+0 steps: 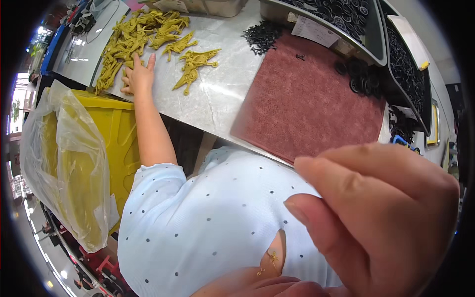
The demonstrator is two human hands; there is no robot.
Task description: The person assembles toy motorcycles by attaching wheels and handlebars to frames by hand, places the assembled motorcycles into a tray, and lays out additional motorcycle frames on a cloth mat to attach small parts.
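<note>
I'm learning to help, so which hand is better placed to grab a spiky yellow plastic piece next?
Probably the left hand: it's at the pile of yellow pieces. The right hand is raised on the opposite side, away from them.

From my remote post I record moulded parts (148, 32) heaped on the table (213, 109) at left, a mat (307, 104) at right, a bin (277, 13) (wheels (346, 15) inside) behind the mat.
</note>
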